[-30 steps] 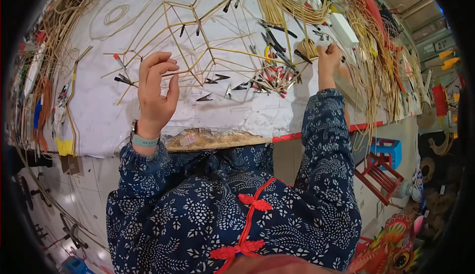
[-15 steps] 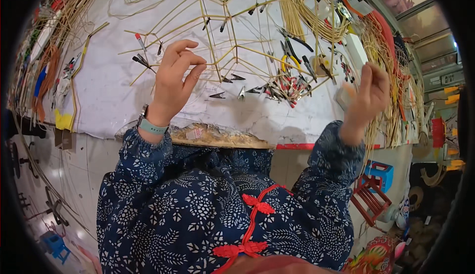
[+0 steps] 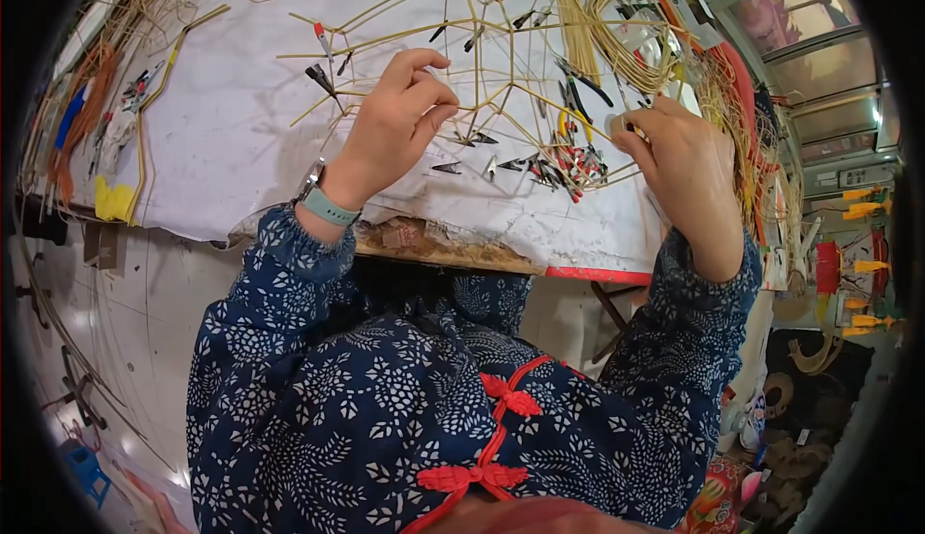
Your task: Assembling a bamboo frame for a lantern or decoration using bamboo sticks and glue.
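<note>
A frame of thin bamboo strips [image 3: 512,83] lies over the white-covered table, with several small black clips at its joints. My left hand [image 3: 395,115], a watch on its wrist, is closed in a pinch on a strip at the frame's near left part. At the near right end of the frame, my right hand [image 3: 686,153] has its thumb and fingers closed around a dark clip [image 3: 631,127], mostly hidden by the fingers. Between the hands lie loose black clips [image 3: 447,168] and a pile of red and black clips [image 3: 578,170].
Pliers with yellow handles [image 3: 563,127] lie under the frame's right side. Coiled strips [image 3: 636,66] sit at the far right. A bent strip [image 3: 146,139] and bundled strips line the left. The table's broken front edge [image 3: 434,245] runs close to my body.
My right hand has come down and left onto the frame's right end and closed there. My left hand keeps its pinch. The whole view has shifted and tilted slightly.
</note>
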`<state>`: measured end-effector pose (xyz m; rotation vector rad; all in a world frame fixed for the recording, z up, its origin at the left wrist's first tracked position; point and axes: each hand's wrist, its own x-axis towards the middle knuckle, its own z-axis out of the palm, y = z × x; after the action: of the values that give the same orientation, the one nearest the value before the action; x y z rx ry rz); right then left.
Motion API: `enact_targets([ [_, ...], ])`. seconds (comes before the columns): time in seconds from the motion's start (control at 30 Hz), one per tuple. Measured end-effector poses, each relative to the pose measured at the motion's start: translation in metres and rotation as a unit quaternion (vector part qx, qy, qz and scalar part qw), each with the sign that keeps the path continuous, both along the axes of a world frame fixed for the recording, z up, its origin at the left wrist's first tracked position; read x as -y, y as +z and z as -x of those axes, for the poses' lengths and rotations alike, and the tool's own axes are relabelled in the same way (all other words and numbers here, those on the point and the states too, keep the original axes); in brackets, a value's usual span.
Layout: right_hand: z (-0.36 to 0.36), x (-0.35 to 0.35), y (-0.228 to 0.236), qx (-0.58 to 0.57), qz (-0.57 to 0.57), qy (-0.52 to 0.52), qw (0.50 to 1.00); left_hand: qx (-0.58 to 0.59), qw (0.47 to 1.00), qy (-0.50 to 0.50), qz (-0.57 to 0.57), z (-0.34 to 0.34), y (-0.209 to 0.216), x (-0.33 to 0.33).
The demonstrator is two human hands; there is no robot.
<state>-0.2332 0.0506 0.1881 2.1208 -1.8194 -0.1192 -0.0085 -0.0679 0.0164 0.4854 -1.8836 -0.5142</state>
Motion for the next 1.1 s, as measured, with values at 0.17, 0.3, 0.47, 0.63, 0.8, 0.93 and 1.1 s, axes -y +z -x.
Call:
enact_targets([
  [0.17,0.015,0.011,0.002,0.11,-0.04,0.048,0.992,-0.023,0.985,0.103,0.14,0.01,0.021,-0.023],
  [0.3,0.017,0.009,-0.004,0.199,-0.011,0.057,0.978,-0.042,0.985,0.001,0.166,0.051,0.042,-0.048],
  [0.47,0.022,0.005,-0.011,0.21,0.029,0.089,0.973,-0.03,0.99,-0.014,0.14,0.103,0.029,-0.032],
  [0.63,0.032,0.0,-0.018,0.204,0.12,0.207,0.949,-0.006,0.988,-0.091,0.124,0.11,0.03,-0.015],
  [0.8,0.04,-0.008,-0.026,0.17,0.199,0.311,0.914,0.05,0.983,-0.151,0.097,0.103,0.04,0.002],
  [0.93,0.041,-0.006,-0.037,0.188,0.226,0.334,0.895,0.086,0.967,-0.209,0.115,0.101,0.047,0.013],
  [1.1,0.046,0.0,-0.044,0.288,0.234,0.329,0.869,0.112,0.976,-0.156,0.107,0.109,0.053,-0.012],
])
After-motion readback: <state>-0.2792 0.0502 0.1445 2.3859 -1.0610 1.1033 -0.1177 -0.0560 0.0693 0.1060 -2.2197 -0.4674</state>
